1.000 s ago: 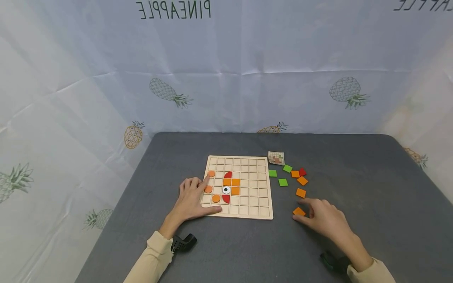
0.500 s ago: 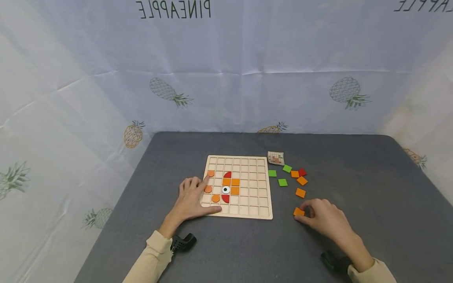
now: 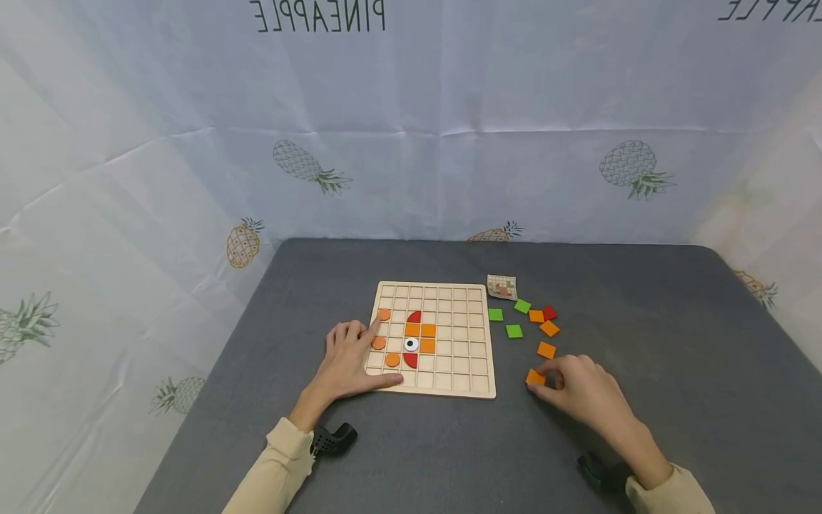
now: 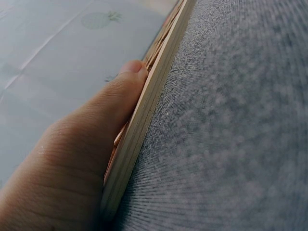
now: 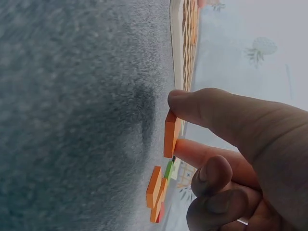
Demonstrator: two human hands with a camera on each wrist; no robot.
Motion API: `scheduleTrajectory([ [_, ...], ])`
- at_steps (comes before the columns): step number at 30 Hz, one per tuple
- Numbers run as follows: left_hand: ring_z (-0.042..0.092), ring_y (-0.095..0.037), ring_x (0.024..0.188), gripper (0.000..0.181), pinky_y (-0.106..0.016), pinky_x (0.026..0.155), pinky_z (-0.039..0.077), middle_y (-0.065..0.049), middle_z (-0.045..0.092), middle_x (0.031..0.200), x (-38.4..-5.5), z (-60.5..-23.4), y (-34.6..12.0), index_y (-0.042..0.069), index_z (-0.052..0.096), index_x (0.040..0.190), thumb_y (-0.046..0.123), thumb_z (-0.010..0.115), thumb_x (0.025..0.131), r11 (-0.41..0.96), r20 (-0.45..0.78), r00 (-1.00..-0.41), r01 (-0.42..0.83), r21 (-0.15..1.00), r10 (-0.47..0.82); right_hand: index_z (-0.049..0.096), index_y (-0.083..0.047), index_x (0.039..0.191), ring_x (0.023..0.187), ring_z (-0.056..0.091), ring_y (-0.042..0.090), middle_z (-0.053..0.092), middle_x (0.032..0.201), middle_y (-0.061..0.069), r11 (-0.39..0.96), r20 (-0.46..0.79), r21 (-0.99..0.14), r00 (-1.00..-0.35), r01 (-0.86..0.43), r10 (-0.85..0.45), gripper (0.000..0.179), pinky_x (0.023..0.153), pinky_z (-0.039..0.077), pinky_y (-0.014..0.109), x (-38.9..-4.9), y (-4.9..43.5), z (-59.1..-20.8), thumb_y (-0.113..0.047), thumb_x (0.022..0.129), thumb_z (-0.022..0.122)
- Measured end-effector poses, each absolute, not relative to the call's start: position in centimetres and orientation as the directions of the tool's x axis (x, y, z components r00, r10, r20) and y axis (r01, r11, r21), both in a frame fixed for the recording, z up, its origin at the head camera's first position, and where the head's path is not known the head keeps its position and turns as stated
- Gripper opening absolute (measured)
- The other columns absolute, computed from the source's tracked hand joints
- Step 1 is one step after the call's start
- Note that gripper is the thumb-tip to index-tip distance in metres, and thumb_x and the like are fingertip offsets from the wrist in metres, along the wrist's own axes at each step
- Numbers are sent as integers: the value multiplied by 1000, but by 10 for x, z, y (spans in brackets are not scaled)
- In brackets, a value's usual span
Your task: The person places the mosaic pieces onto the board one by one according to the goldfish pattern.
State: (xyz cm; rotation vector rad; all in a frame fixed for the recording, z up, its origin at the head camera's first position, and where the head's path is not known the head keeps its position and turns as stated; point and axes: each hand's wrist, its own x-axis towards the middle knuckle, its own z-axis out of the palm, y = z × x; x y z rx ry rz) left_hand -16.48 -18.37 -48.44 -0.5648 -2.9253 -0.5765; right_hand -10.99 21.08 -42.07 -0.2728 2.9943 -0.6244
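A pale wooden grid board (image 3: 459,343) lies flat on the grey table. My left hand (image 3: 349,363) rests on its left front corner, fingers spread and thumb along the front edge. In the left wrist view the thumb (image 4: 115,101) touches the board's rim. Right of the board, my right hand (image 3: 587,391) pinches an orange square tile (image 3: 536,377) between thumb and index finger. The right wrist view shows that orange tile (image 5: 171,134) lifted just off the cloth. Orange discs (image 3: 392,360), red quarter-rounds (image 3: 414,317), orange squares (image 3: 427,330) and an eye disc (image 3: 411,344) sit in the grid.
Several loose tiles lie right of the board: green squares (image 3: 514,331), orange squares (image 3: 546,350) and a red piece (image 3: 549,313). A small printed pattern card (image 3: 501,287) lies by the board's back right corner. Behind the table hangs a pineapple-print curtain (image 3: 411,185).
My right thumb and index finger have closed on the nearest orange tile and moved it slightly left and away from me. The left hand and board have stayed in place.
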Motion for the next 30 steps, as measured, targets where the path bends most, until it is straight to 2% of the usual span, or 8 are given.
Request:
scheduleTrajectory([
  [4,35,-32,113,116,-61,108,21,-6,45,112,-165,-484,-184,15,32,162,75,73,71,854,182,-923,382,354,338,82,-10,97,48,40,10,47,54,-6,908,-30,-388,-982,-159,-185,24,45,27,24,-113,207,-419,-27,81,86],
  [11,35,-31,110,120,-62,106,22,-6,45,113,-166,-484,-184,15,33,161,87,64,70,853,190,-919,392,345,346,82,-12,98,49,39,9,47,56,-6,900,15,-390,-979,-192,-203,23,46,25,23,-119,197,-415,-27,81,86],
  [22,36,-33,114,121,-62,109,22,-10,49,120,-165,-481,-183,16,30,163,86,64,71,862,153,-925,379,338,347,82,-16,98,48,36,10,42,54,-6,873,39,-410,-961,-265,-274,21,46,22,23,-132,166,-410,-29,82,86],
  [30,36,-32,111,120,-62,108,22,-8,47,117,-164,-479,-184,15,31,162,87,64,71,858,162,-924,382,343,347,82,-13,103,48,39,10,45,54,-5,864,45,-407,-951,-297,-306,28,45,24,22,-140,145,-406,-30,81,87],
])
